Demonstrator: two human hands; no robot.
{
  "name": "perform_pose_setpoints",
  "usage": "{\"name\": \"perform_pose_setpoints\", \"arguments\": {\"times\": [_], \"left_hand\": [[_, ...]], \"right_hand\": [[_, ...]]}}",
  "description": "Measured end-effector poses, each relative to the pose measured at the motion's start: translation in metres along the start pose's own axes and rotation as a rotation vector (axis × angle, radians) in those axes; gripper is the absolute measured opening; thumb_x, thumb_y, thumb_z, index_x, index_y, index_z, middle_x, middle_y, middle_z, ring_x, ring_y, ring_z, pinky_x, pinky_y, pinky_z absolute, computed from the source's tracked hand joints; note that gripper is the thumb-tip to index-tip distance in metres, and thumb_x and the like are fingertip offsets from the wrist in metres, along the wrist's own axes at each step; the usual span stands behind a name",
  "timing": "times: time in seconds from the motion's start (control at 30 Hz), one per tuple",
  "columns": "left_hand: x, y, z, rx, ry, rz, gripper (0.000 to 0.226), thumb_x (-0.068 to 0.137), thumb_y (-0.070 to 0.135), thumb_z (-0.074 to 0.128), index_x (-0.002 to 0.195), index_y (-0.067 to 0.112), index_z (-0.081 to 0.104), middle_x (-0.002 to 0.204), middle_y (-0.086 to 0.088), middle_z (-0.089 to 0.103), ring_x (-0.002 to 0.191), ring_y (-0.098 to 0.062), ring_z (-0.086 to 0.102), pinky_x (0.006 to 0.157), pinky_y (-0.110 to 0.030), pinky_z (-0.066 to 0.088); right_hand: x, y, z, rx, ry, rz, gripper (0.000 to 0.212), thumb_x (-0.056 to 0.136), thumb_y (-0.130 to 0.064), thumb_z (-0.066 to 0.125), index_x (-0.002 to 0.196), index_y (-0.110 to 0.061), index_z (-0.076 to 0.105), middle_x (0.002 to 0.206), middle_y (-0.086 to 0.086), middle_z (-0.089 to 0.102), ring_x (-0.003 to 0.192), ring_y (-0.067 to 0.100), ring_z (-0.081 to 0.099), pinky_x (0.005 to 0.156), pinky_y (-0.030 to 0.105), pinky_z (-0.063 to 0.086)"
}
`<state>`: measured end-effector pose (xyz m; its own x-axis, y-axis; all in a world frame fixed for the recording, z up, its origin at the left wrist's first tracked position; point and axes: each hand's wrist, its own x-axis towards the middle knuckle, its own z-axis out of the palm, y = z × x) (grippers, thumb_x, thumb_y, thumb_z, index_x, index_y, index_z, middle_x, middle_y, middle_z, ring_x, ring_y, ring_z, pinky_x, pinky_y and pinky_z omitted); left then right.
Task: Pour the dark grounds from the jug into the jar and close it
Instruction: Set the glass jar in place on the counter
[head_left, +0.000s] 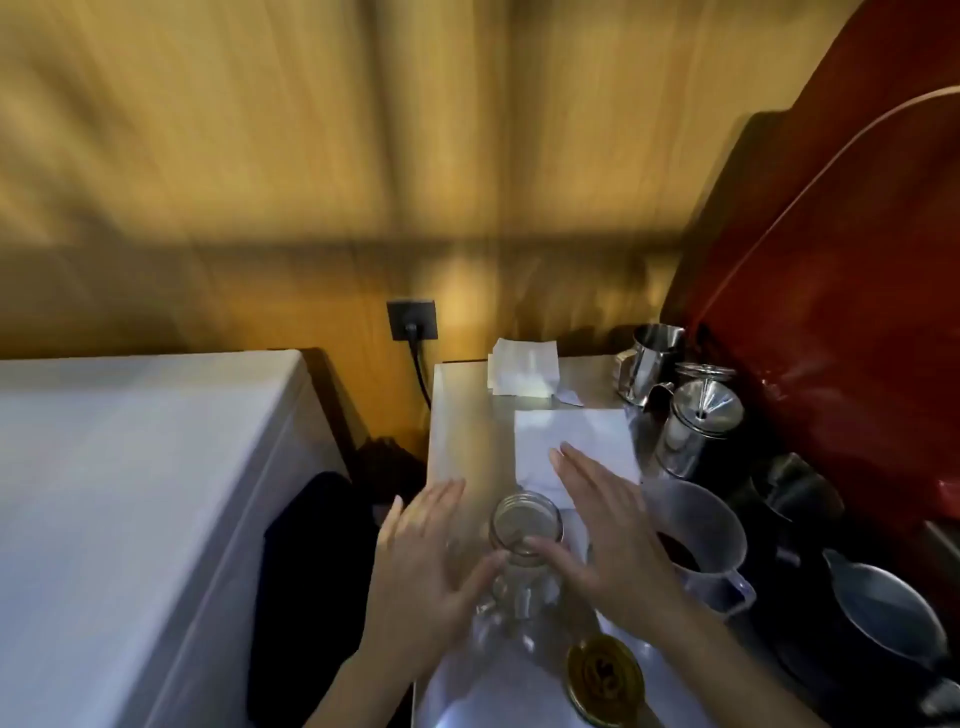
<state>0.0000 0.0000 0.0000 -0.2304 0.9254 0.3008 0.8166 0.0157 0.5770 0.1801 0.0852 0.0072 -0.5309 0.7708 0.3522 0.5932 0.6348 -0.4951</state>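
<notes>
While jar (525, 525) gapes, jug (698, 535) holds grounds (680, 557)

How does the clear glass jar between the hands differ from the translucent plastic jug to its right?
The clear glass jar has a narrow round mouth; the translucent plastic jug is wider and has a handle. The jar looks nearly empty, while the jug holds dark grounds at its bottom. The jar stands between the left hand and right hand; the jug stands untouched. Both are open-topped and upright on the metal counter.
</notes>
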Motion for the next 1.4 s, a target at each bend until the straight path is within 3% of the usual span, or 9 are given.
{"name": "perform_pose_setpoints", "arguments": {"times": [0.2, 0.33, 0.53, 0.67, 0.8, 0.93, 1.07, 1.2, 1.4], "left_hand": [[-0.014, -0.013, 0.031, 0.043, -0.093, -0.065, 0.089, 0.061, 0.083, 0.051, 0.129, 0.025, 0.044, 0.115, 0.014, 0.054, 0.118, -0.012, 0.048, 0.106, -0.029, 0.019], [-0.013, -0.007, 0.039, -0.016, -0.075, -0.167, 0.083, 0.055, 0.070, 0.067, 0.121, 0.023, 0.047, 0.099, 0.013, 0.047, 0.108, -0.018, 0.050, 0.090, -0.028, 0.035], [-0.012, -0.001, 0.047, -0.122, -0.103, -0.209, 0.077, 0.058, 0.060, 0.076, 0.120, 0.026, 0.045, 0.111, 0.004, 0.061, 0.105, -0.018, 0.057, 0.091, -0.044, 0.050], [-0.010, 0.000, 0.051, -0.134, -0.085, -0.232, 0.071, 0.066, 0.053, 0.074, 0.123, 0.020, 0.046, 0.115, -0.001, 0.061, 0.108, -0.021, 0.057, 0.094, -0.046, 0.048], [-0.008, 0.003, 0.051, -0.191, -0.079, -0.261, 0.069, 0.069, 0.053, 0.075, 0.122, 0.020, 0.046, 0.118, -0.002, 0.063, 0.112, -0.023, 0.056, 0.094, -0.047, 0.048], [-0.005, -0.005, 0.049, -0.236, -0.158, -0.279, 0.075, 0.064, 0.048, 0.082, 0.124, 0.023, 0.045, 0.118, -0.001, 0.062, 0.116, -0.025, 0.053, 0.094, -0.048, 0.049], [0.001, -0.017, 0.045, -0.245, -0.265, -0.241, 0.078, 0.057, 0.055, 0.081, 0.120, 0.031, 0.042, 0.110, 0.010, 0.055, 0.113, -0.019, 0.051, 0.094, -0.042, 0.049], [0.010, -0.027, 0.038, -0.327, -0.388, -0.230, 0.073, 0.049, 0.058, 0.078, 0.107, 0.044, 0.036, 0.107, 0.015, 0.057, 0.103, -0.006, 0.058, 0.085, -0.024, 0.050], [0.025, -0.035, 0.030, -0.344, -0.493, -0.172, 0.074, 0.055, 0.038, 0.089, 0.113, 0.030, 0.043, 0.118, 0.002, 0.060, 0.112, -0.016, 0.056, 0.097, -0.042, 0.048]], "right_hand": [[-0.010, 0.010, 0.021, 0.004, -0.065, -0.016, 0.075, 0.080, -0.061, 0.053, 0.138, -0.044, 0.008, 0.140, -0.007, 0.042, 0.123, -0.005, 0.021, 0.100, 0.031, 0.022], [-0.013, 0.011, 0.025, 0.045, -0.030, -0.019, 0.076, 0.079, -0.053, 0.060, 0.132, -0.053, 0.005, 0.128, -0.021, 0.034, 0.114, -0.023, 0.008, 0.092, 0.024, 0.021], [-0.015, 0.007, 0.027, 0.091, -0.017, 0.004, 0.066, 0.078, -0.048, 0.061, 0.126, -0.051, 0.016, 0.124, -0.032, 0.025, 0.111, -0.016, 0.019, 0.094, 0.027, 0.021], [-0.017, 0.004, 0.029, 0.126, -0.027, 0.039, 0.068, 0.081, -0.043, 0.066, 0.131, -0.040, 0.020, 0.126, -0.024, 0.032, 0.113, -0.009, 0.025, 0.097, 0.026, 0.022], [-0.018, 0.001, 0.030, 0.137, -0.027, 0.067, 0.067, 0.081, -0.037, 0.070, 0.135, -0.028, 0.032, 0.125, -0.019, 0.036, 0.115, -0.002, 0.031, 0.094, 0.014, 0.020], [-0.020, -0.003, 0.029, 0.167, -0.016, 0.096, 0.067, 0.080, -0.036, 0.070, 0.136, -0.018, 0.037, 0.124, -0.016, 0.039, 0.115, 0.001, 0.034, 0.096, 0.022, 0.028], [-0.022, -0.006, 0.027, 0.203, -0.003, 0.082, 0.062, 0.080, -0.029, 0.071, 0.130, -0.028, 0.034, 0.123, -0.013, 0.043, 0.115, 0.001, 0.037, 0.094, 0.018, 0.029], [-0.027, -0.007, 0.029, 0.179, 0.018, 0.100, 0.058, 0.082, -0.025, 0.071, 0.131, -0.015, 0.042, 0.126, -0.001, 0.052, 0.114, 0.008, 0.043, 0.095, 0.027, 0.037], [-0.033, -0.009, 0.030, 0.155, 0.052, 0.100, 0.052, 0.082, -0.022, 0.070, 0.127, -0.011, 0.047, 0.122, 0.005, 0.057, 0.110, 0.012, 0.047, 0.091, 0.030, 0.040]]}}
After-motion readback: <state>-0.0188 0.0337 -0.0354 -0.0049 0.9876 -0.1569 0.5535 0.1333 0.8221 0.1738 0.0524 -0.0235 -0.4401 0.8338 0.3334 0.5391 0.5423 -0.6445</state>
